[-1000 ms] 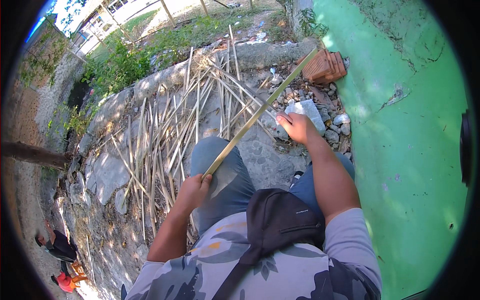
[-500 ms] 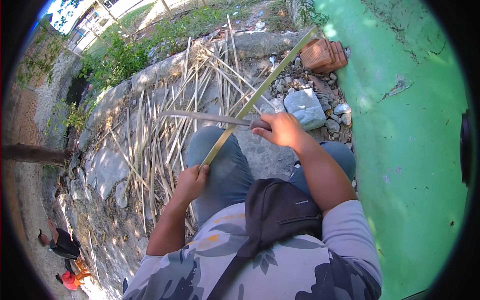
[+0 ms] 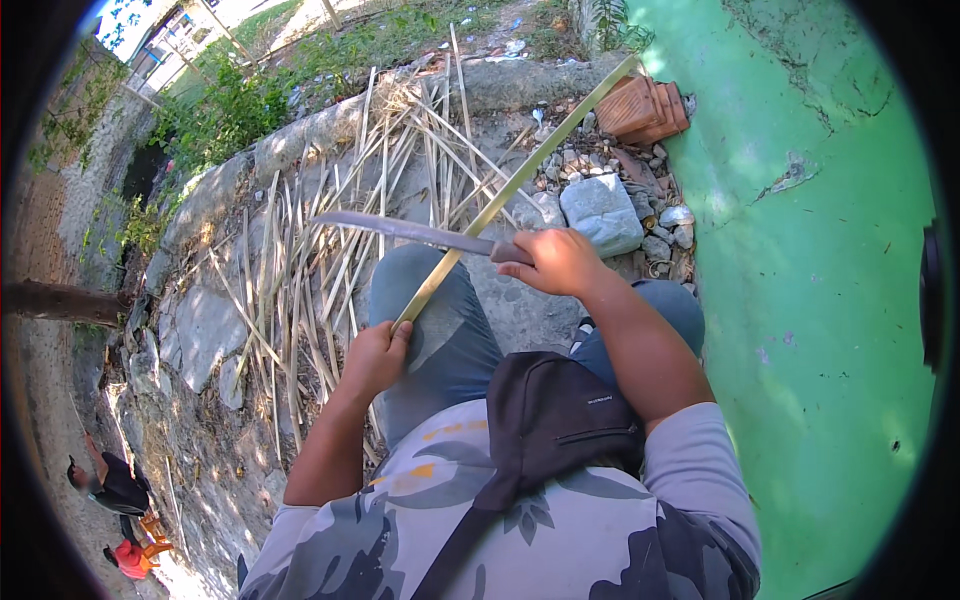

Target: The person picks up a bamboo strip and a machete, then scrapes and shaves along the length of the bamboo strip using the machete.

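Observation:
Across my bent left knee slants a long flat greenish-yellow strip, apparently split bamboo (image 3: 548,148). Its lower end is gripped by my left hand (image 3: 376,358), thumb on top, and its far end reaches up near the bricks. My right hand (image 3: 556,262) is closed round the dark handle of a machete (image 3: 405,229). The long, slightly curved blade lies across the strip just above the knee and points left. Whether its edge bites into the strip cannot be made out.
Many pale cut strips (image 3: 285,290) lie heaped on the rocky ground ahead and left. Right of my knees are a whitish stone block (image 3: 603,215), stacked orange bricks (image 3: 645,108) and a green wall (image 3: 800,300). Two people (image 3: 115,485) are at the far lower left.
The machete blade has tilted so that more of its flat side shows, its handle a little lower along the strip. Both hands keep their grips. The whole view has shifted slightly.

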`<state>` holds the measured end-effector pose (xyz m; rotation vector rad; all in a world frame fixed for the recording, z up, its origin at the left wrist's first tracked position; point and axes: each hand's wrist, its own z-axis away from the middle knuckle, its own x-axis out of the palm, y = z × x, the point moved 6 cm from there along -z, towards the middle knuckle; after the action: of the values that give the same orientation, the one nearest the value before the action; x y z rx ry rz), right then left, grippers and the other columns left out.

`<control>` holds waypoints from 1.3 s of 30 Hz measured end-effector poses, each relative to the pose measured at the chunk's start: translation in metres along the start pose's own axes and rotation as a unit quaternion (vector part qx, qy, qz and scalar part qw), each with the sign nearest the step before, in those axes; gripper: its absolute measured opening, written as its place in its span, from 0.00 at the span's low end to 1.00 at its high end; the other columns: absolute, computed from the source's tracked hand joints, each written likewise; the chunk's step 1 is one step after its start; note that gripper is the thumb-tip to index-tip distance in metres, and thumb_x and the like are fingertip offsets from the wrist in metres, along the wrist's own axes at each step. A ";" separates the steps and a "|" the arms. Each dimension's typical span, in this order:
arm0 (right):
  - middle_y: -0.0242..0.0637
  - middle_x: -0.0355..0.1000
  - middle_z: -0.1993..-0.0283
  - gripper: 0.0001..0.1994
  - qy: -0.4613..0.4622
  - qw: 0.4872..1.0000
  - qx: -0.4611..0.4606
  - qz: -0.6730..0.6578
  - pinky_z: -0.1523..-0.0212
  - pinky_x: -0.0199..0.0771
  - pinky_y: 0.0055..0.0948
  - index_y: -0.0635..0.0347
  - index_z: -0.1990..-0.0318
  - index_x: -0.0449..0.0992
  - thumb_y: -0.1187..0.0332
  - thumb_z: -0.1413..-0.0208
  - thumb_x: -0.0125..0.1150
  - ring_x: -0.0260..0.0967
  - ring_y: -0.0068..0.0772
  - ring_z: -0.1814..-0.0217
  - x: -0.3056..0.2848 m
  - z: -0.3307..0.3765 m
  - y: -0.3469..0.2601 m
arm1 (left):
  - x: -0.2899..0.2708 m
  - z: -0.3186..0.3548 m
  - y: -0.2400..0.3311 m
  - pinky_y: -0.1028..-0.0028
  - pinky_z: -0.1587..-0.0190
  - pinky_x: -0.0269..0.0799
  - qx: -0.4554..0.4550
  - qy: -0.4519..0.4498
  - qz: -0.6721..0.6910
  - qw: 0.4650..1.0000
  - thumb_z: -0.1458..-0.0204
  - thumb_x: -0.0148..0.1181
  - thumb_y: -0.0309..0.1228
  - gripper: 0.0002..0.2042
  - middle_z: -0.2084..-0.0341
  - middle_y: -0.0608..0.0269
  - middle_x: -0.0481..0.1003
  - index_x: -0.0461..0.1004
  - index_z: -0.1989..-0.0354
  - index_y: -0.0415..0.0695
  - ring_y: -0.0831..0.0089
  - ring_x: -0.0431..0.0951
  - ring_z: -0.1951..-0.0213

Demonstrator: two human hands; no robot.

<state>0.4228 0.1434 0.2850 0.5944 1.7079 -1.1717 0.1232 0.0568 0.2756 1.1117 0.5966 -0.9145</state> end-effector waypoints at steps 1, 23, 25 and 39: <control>0.50 0.79 0.70 0.26 -0.004 1.000 0.000 -0.003 0.59 0.78 0.51 0.57 0.66 0.77 0.39 0.43 0.62 0.79 0.57 0.62 0.003 -0.001 -0.005 | 0.000 0.002 0.000 0.51 0.62 0.71 0.004 0.004 -0.017 1.000 0.32 0.49 0.48 0.24 0.75 0.40 0.78 0.77 0.66 0.37 0.40 0.79 0.67; 0.50 0.77 0.72 0.26 -0.025 0.999 -0.005 -0.035 0.63 0.75 0.54 0.58 0.69 0.74 0.41 0.45 0.66 0.77 0.62 0.65 0.006 -0.007 0.005 | 0.001 0.000 -0.003 0.51 0.63 0.71 0.014 -0.008 0.022 1.000 0.31 0.48 0.47 0.23 0.76 0.40 0.77 0.76 0.65 0.35 0.40 0.78 0.69; 0.49 0.78 0.70 0.26 0.003 0.996 0.052 -0.079 0.62 0.75 0.50 0.60 0.68 0.74 0.41 0.42 0.65 0.77 0.61 0.62 -0.007 -0.010 0.031 | 0.002 0.001 -0.001 0.51 0.64 0.70 0.001 -0.003 0.030 1.000 0.31 0.49 0.47 0.23 0.77 0.41 0.77 0.76 0.65 0.35 0.39 0.78 0.70; 0.46 0.78 0.73 0.24 -0.024 1.000 0.000 -0.004 0.64 0.76 0.48 0.55 0.70 0.77 0.41 0.44 0.66 0.78 0.57 0.65 -0.005 -0.005 0.007 | 0.000 0.000 0.000 0.54 0.65 0.70 0.020 0.012 0.005 1.000 0.31 0.49 0.48 0.24 0.78 0.43 0.76 0.76 0.64 0.35 0.44 0.78 0.71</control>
<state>0.4284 0.1511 0.2866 0.5563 1.6715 -1.1833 0.1230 0.0564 0.2755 1.1613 0.5935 -0.9087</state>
